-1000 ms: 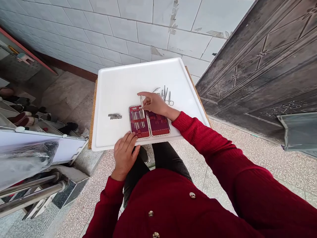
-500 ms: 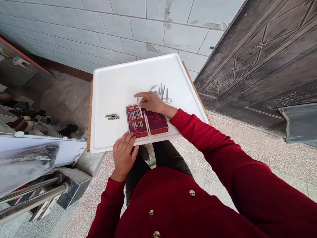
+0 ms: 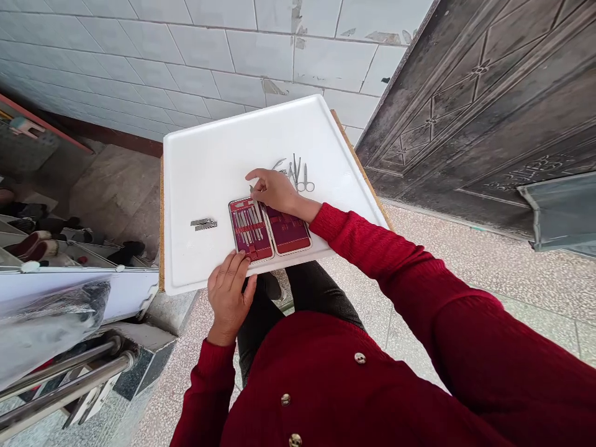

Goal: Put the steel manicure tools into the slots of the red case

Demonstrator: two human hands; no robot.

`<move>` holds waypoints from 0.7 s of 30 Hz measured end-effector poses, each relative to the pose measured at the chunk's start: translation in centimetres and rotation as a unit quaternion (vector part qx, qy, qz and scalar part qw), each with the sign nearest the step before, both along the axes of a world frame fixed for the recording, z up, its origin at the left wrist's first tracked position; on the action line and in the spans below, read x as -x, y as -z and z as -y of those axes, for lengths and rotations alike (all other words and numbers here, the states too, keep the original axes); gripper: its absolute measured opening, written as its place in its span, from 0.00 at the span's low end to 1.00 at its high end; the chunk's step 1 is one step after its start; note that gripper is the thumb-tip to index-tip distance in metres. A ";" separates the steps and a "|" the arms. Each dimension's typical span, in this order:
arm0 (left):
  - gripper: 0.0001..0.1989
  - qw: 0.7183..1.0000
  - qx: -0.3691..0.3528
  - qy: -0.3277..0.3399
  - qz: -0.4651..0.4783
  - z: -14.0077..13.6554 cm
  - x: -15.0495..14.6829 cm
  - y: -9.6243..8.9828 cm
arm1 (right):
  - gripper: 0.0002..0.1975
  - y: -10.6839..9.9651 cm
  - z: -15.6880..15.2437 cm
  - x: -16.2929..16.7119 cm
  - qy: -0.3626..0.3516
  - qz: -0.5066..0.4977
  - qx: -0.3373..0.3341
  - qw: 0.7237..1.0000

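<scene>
An open red manicure case [image 3: 292,243] lies near the front edge of the white tray top [image 3: 209,167]. Slim metal tools [image 3: 249,225] stand in a row under a strap in its left half. My right hand [image 3: 274,191] is over the upper part of the case, pinching a slim metal manicure tool [image 3: 252,189]; most of it is hidden by my fingers. My left hand [image 3: 229,287] rests with its fingers stretched out, fingertips at the case's lower left corner. Nail clippers [image 3: 203,224] lie to the left. Small scissors [image 3: 305,180] and other metal tools lie beyond my right hand.
A tiled wall [image 3: 195,49] rises behind the table. To the right is a dark patterned metal door [image 3: 447,118]. Shoes [image 3: 35,245] sit on a rack at the left, above metal rails [image 3: 65,385]. A grey covered object [image 3: 559,214] is at the far right.
My right hand has moved slightly, the tool in its pinch now lower and closer to the case's left half. My left hand stays at the case corner. The whole view has shifted a little.
</scene>
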State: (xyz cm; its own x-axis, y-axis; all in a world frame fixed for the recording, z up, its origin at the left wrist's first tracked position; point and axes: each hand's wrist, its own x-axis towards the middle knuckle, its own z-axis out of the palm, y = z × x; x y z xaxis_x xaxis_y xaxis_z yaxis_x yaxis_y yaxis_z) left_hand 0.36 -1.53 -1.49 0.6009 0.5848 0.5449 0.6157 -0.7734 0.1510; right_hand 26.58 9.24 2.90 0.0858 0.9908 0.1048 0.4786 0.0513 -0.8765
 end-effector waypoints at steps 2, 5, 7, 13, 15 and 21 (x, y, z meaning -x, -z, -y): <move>0.18 1.000 0.002 -0.002 -0.001 0.0 0.0 0.1 | 0.13 -0.1 -0.1 -0.1 0.001 0.001 0.005 1.000; 0.18 1.000 0.004 -0.001 0.000 -0.1 0.0 0.1 | 0.08 -0.3 -0.4 -0.2 0.006 0.001 0.016 1.000; 0.18 1.000 -0.001 0.001 -0.002 -0.1 0.0 0.1 | 0.08 -0.4 -0.6 -0.4 0.009 -0.003 0.024 1.000; 0.19 1.000 0.002 -0.001 -0.013 -0.1 0.1 0.0 | 0.08 -0.2 -1.0 -0.7 0.015 -0.007 0.018 1.000; 0.19 1.000 0.002 -0.002 -0.015 -0.1 0.1 0.0 | 0.09 -0.2 -1.0 -0.7 0.012 -0.010 0.018 1.000; 0.19 1.000 0.000 0.000 -0.015 -0.1 0.1 0.0 | 0.10 -0.6 -0.8 -0.6 0.015 -0.024 0.026 0.999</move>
State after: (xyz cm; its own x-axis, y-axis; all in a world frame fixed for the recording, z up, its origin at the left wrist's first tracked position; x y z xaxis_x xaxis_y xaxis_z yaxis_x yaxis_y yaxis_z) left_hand 0.29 -1.44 -1.54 0.6162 0.5851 0.5272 0.6203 -0.7730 0.1328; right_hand 27.20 10.06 3.50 0.1201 0.9916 0.0478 0.4364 -0.0095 -0.8997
